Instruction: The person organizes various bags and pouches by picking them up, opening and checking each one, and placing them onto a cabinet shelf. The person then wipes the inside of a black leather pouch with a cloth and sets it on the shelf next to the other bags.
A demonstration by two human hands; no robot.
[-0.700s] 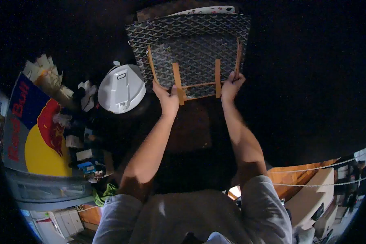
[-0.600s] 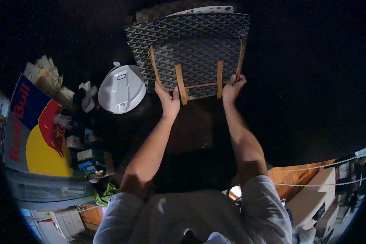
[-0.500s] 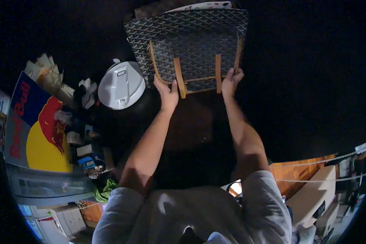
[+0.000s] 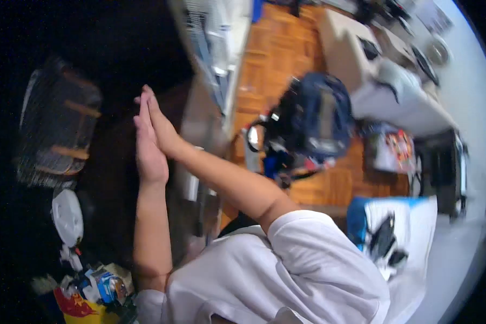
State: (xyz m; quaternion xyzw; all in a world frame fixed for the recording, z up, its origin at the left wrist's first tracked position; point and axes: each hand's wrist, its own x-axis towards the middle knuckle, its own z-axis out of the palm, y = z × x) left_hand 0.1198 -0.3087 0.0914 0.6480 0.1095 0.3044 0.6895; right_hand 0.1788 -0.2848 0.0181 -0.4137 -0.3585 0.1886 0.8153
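My left hand [image 4: 151,154] and my right hand [image 4: 162,127] are pressed together palm to palm, with fingers stretched out and pointing up the view. Nothing shows between them. To their left, apart from both hands, a dark patterned tote bag [image 4: 48,127] with tan straps lies on a dark surface. It is blurred.
Below the bag is a white rounded plastic thing [image 4: 67,218]. Several small items [image 4: 105,283] crowd the lower left. On the wooden floor [image 4: 275,48] to the right stands a dark backpack [image 4: 326,116], with a printed bag [image 4: 392,151] beyond it.
Both hands have let go of the tote bag and come together. The view has swung to the right, so the bag now appears at the left and the floor with the backpack shows.
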